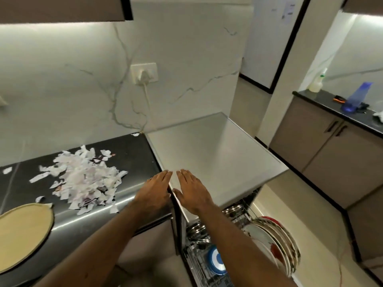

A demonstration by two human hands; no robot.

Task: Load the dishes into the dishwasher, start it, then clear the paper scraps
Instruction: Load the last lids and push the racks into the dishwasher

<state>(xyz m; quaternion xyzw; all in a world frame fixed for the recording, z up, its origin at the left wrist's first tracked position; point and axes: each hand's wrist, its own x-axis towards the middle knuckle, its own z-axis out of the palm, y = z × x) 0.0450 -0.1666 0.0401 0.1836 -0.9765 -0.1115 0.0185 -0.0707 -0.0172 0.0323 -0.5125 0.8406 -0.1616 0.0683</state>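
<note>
Left hand (154,193) flat on the counter (134,156), right hand (191,192) flat atop the dishwasher (209,154), both empty, with fingers straight — the pulled-out rack (195,261) of plates (275,241) lies below, nearest the right hand

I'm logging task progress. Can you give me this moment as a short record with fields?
left hand: flat, fingers straight, over dark counter edge
right hand: flat, fingers straight, over dishwasher top
dishwasher rack: pulled out, loaded
plates: standing in a row in rack
paper scraps: piled on dark counter, not cleared
</note>
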